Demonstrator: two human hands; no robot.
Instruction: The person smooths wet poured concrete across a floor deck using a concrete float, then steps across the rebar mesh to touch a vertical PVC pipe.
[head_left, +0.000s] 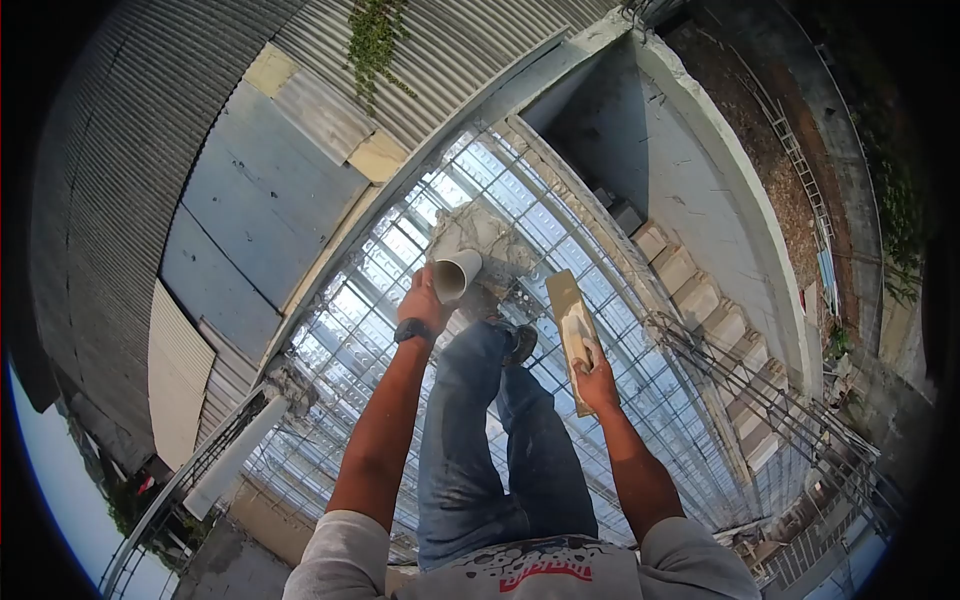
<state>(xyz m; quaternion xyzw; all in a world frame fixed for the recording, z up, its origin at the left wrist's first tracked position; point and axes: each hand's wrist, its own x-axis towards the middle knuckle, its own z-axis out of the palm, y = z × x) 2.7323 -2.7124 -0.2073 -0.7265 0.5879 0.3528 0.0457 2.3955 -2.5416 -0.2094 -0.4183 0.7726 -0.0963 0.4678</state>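
Note:
My left hand [425, 302], with a dark watch at the wrist, is closed on the left side of a short white pipe [468, 264]. The pipe's round open end faces up toward me. Just beyond it is a rough grey heap of wet-looking mortar [480, 232] on the mesh. My right hand [597, 382] grips the handle of a long flat plastering float [566, 300]. The float is held up to the right of my legs, apart from the heap, and pale residue shows near its handle.
Beneath me, a steel rebar grid [390, 300] lies over shiny metal decking. Concrete stairs [700, 290] drop away on the right beside a stairwell wall [700, 170]. Long bars [760, 380] project at lower right. Corrugated roofing [130, 120] adjoins the left edge; a ladder [800, 165] lies far right.

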